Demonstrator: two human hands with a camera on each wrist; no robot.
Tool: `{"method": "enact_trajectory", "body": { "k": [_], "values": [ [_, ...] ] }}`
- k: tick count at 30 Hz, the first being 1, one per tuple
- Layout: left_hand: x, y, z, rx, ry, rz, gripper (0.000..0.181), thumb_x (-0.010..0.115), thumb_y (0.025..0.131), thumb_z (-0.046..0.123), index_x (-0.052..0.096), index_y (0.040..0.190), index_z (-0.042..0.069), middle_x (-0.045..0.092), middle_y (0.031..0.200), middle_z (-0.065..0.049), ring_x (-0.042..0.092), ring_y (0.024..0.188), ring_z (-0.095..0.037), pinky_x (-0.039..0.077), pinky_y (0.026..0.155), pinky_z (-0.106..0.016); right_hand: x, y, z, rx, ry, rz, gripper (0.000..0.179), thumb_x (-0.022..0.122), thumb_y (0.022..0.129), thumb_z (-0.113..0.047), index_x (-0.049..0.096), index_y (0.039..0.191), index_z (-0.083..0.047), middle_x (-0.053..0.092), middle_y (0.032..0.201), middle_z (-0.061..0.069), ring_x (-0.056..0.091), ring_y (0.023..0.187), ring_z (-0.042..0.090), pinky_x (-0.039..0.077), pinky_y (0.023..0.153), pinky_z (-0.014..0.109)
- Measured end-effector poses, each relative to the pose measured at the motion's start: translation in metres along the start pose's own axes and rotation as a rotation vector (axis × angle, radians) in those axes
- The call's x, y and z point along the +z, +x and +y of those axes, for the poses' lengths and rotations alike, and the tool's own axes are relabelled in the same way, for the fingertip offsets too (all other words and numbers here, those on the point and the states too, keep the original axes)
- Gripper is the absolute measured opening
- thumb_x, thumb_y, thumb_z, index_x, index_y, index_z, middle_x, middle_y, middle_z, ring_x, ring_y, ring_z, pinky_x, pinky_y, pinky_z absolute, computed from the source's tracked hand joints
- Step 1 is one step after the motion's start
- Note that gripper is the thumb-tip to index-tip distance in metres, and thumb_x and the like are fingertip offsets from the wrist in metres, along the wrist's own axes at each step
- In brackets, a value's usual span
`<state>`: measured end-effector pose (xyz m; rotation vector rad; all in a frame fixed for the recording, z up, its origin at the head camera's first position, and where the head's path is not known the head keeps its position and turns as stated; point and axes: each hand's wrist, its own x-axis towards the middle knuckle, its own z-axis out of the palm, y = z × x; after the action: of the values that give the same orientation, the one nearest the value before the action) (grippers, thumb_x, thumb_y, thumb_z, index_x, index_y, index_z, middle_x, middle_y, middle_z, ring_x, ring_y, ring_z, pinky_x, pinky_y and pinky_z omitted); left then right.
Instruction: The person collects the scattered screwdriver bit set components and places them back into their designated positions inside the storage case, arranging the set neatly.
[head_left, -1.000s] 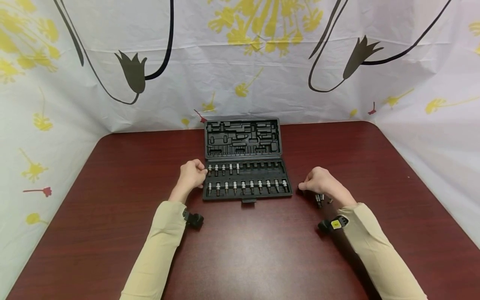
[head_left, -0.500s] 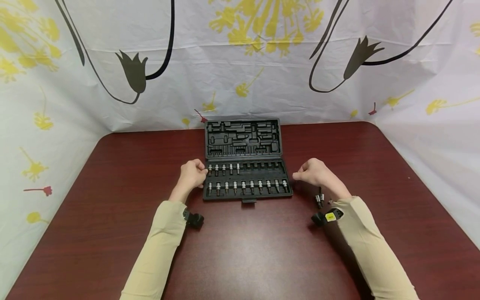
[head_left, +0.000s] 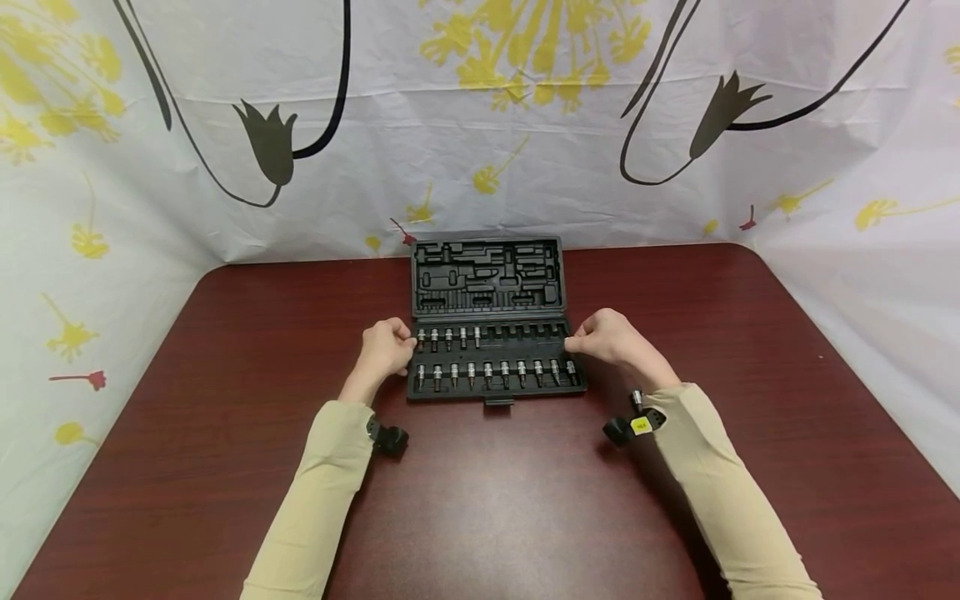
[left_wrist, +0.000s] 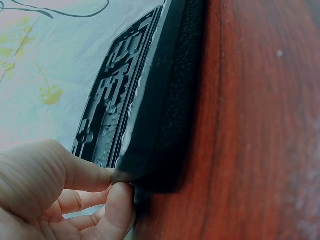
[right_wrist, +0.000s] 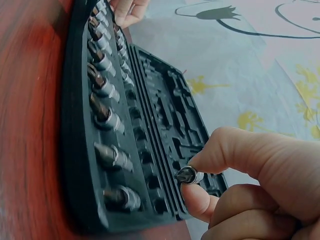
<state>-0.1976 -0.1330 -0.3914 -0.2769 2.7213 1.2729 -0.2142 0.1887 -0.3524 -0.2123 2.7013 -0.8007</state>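
Note:
A black plastic case lies open on the table, its lid tipped back. Bit sockets fill its front row, while in the back row they sit only at the left end; the slots to the right show bare. My left hand holds the case's left edge, thumb and fingertip pinching a corner in the left wrist view. Above the right end of the case is my right hand. Between its thumb and finger it pinches a bit socket, seen close up in the right wrist view with its bit tip exposed.
A loose bit socket lies on the table by the right wrist, partly covered by the arm and its wrist camera. A patterned white sheet hangs behind the dark red wooden table.
My right hand has moved left, from beside the loose bit sockets to over the case's right end, carrying a bit socket. The left hand stays put on the case.

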Motion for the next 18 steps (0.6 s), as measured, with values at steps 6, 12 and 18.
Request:
{"method": "enact_trajectory", "body": {
  "k": [6,12,18],
  "values": [
    [0.000,0.000,0.000,0.010,0.001,-0.001,0.007,0.056,0.091,0.006,0.055,0.086,0.001,0.060,0.076,-0.013,0.056,0.046,-0.014,0.053,0.046,-0.027,0.004,0.006,-0.009,-0.019,0.019,-0.012,0.025,0.061,0.082,-0.019,0.065,0.067,0.001,0.032,0.048,-0.008,0.025,0.049,0.007,0.026,0.049,0.023],
    [0.000,0.000,-0.001,0.012,0.005,0.000,0.008,0.056,0.091,0.005,0.055,0.086,0.000,0.060,0.076,-0.013,0.056,0.045,-0.014,0.053,0.045,-0.027,0.008,0.012,-0.018,-0.037,0.040,-0.021,0.034,0.063,0.082,-0.019,0.049,0.052,-0.010,0.027,0.047,-0.009,0.020,0.047,0.006,0.022,0.047,0.023],
    [0.000,0.000,0.000,0.011,0.001,-0.002,0.008,0.056,0.091,0.006,0.055,0.086,0.001,0.059,0.076,-0.012,0.056,0.047,-0.015,0.053,0.046,-0.027,0.009,0.017,-0.025,-0.049,0.042,-0.033,0.039,0.062,0.083,-0.020,0.042,0.050,-0.013,0.023,0.048,-0.008,0.017,0.048,0.007,0.020,0.048,0.023]
  ]
}}
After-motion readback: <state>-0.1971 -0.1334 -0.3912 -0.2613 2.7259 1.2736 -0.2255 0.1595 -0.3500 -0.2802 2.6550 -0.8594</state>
